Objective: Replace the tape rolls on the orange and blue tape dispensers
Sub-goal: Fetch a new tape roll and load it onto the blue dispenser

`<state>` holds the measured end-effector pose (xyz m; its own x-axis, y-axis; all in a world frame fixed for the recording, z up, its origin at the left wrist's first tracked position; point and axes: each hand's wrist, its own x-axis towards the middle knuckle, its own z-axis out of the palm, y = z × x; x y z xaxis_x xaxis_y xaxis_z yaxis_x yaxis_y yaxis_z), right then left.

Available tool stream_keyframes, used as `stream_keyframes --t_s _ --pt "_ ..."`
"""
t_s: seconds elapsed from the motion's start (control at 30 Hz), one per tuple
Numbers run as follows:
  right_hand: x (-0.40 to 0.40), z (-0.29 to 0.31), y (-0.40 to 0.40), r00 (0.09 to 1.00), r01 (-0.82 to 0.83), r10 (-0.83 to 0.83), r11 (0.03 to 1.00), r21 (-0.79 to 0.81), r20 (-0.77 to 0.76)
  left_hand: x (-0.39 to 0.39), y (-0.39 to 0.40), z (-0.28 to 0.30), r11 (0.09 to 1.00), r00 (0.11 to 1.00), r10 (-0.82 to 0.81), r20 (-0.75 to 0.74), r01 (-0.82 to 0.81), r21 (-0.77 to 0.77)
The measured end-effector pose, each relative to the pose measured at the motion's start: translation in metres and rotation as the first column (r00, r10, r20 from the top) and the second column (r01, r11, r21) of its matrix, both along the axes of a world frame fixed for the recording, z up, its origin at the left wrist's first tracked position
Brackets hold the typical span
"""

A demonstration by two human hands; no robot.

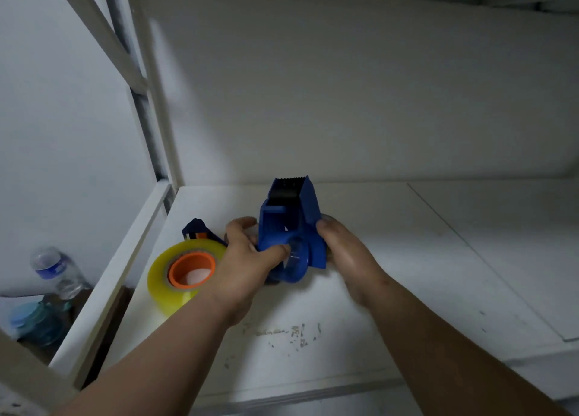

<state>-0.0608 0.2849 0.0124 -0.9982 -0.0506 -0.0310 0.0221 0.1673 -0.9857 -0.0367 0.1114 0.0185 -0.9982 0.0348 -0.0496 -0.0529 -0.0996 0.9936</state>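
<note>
White shelf nook in dim, bluish light

A white table (391,290), scuffed near the lower centre, fills the bottom of the frame below a plain white back panel (344,86). A white slanted frame (131,55) crosses the upper left. Plastic water bottles (53,271) stand at lower left beside a white wall (47,133).

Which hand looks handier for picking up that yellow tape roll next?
Probably the left hand: the yellow tape roll lies right beside its wrist on the white table. The right hand is on the far side of the blue tape dispenser, which both hands grip.
</note>
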Motion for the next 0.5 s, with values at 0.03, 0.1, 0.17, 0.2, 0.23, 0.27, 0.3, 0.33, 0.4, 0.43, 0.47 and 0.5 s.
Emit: stream_keyframes --t_s 0.03,0.1,0.17,0.2,0.23,0.27,0.3,0.33,0.4,0.43,0.47,0.5 --pt "0.004 -0.002 0.003 0.999 -0.030 0.031 0.999 -0.034 0.026 0.001 0.004 0.000 1.000 1.000 -0.025 0.011 0.025 0.008" --pt "0.012 -0.007 0.011 0.997 -0.037 0.044 0.995 -0.095 0.065 0.003 0.015 -0.002 0.996 0.996 -0.090 0.028 0.090 0.006" --pt "0.020 -0.012 0.022 0.996 -0.003 0.014 0.993 -0.118 0.087 0.006 0.027 -0.003 0.990 0.990 -0.140 0.036 0.140 0.009" --pt "0.023 -0.013 0.029 0.996 0.019 -0.008 0.993 -0.118 0.091 0.007 0.034 -0.003 0.989 0.988 -0.150 0.040 0.149 0.018" --pt "0.027 -0.014 0.036 0.995 0.040 -0.030 0.993 -0.109 0.092 0.007 0.041 -0.004 0.987 0.986 -0.159 0.044 0.158 0.029" --pt "0.031 -0.013 0.045 0.995 0.059 -0.050 0.994 -0.096 0.092 0.008 0.050 -0.005 0.985 0.984 -0.173 0.046 0.171 0.037" --pt "0.036 -0.013 0.055 0.994 0.072 -0.064 0.994 -0.086 0.091 0.008 0.060 -0.005 0.981 0.981 -0.190 0.047 0.188 0.041" --pt "0.040 -0.011 0.066 0.993 0.081 -0.073 0.993 -0.085 0.089 0.008 0.071 -0.006 0.977 0.976 -0.211 0.049 0.209 0.044" --pt "0.048 -0.009 0.091 0.992 0.095 -0.084 0.989 -0.112 0.098 0.009 0.096 -0.006 0.964 0.963 -0.263 0.056 0.260 0.055" --pt "0.053 -0.008 0.105 0.990 0.102 -0.088 0.987 -0.125 0.108 0.010 0.110 -0.006 0.958 0.957 -0.285 0.062 0.281 0.064" --pt "0.058 -0.007 0.120 0.989 0.107 -0.091 0.985 -0.135 0.119 0.011 0.125 -0.006 0.952 0.950 -0.304 0.068 0.299 0.073" --pt "0.063 -0.006 0.136 0.987 0.114 -0.096 0.983 -0.141 0.131 0.012 0.141 -0.006 0.946 0.945 -0.319 0.074 0.313 0.084"
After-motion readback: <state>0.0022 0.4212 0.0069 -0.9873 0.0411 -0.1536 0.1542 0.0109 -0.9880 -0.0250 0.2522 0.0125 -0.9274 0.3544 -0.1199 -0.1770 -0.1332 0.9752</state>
